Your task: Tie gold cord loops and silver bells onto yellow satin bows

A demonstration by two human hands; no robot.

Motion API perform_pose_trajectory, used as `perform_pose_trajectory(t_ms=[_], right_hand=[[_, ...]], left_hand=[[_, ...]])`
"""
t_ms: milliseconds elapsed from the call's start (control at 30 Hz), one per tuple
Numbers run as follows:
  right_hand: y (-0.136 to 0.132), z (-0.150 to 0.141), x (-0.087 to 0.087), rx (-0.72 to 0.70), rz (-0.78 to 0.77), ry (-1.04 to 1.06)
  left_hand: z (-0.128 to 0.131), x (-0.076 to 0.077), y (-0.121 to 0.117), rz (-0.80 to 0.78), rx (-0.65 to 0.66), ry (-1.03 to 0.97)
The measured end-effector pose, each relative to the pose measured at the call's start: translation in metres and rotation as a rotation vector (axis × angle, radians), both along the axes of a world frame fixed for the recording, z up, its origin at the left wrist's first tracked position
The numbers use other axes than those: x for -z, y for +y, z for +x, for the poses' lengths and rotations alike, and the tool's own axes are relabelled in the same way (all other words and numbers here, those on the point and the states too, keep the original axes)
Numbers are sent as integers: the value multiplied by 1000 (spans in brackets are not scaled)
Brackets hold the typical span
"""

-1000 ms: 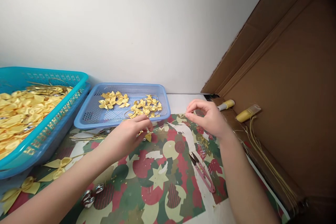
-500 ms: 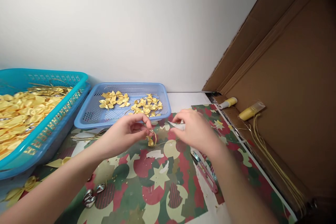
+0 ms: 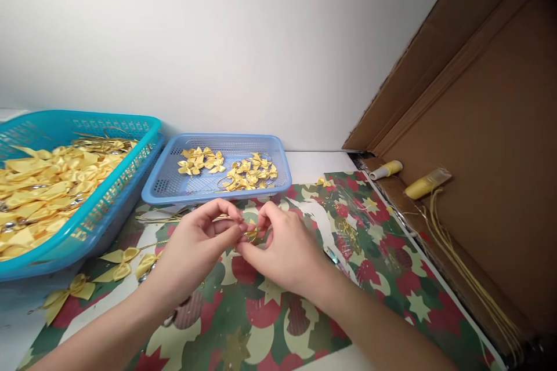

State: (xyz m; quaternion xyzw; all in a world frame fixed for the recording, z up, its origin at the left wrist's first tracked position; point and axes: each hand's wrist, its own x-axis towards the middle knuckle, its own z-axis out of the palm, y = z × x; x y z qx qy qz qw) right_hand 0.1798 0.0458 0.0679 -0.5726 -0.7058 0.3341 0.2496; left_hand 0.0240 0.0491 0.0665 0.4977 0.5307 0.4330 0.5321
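My left hand (image 3: pixel 198 243) and my right hand (image 3: pixel 285 246) meet over the patterned sheet, in front of the pale blue basket (image 3: pixel 150 185). Between their fingertips is a small yellow ribbon bow (image 3: pixel 252 233), mostly hidden by the fingers. Thumb and forefinger of the left hand pinch it. The right thumb and fingers close on it from the other side; whether they grip the bow or a thin gold cord on it is too small to tell. The scissors (image 3: pixel 343 266) lie partly covered by my right forearm.
Yellow bows fill a turquoise basket (image 3: pixel 119 185) at left. More loose bows (image 3: pixel 124 264) lie by my left forearm. A lone bow (image 3: pixel 323 182) sits behind my right hand. Gold cords (image 3: pixel 456 272) hang along the cardboard wall (image 3: pixel 487 156) at right, near a yellow-wrapped tube (image 3: pixel 386 170).
My right hand has come left from beyond the scissors to meet my left hand at the bow. The stretched cord between them no longer shows. The view has shifted slightly left.
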Motion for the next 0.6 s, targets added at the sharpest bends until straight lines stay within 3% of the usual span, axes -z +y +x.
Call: perform_pose_trajectory(t_ms=[133,267,467,600], right_hand=[[11,3,9,-103,-42,131],[27,7,16,-164,33,158],[33,8,21,-164,293,-2],[26,3,24,-135,300,-140]], left_hand=[[-4,11,-3,-55,-56,1],[-9,21,4,-76,-77,-47],[-10,33,13,-77,-106,-108],[-10,40,13,-78,-96,-127]])
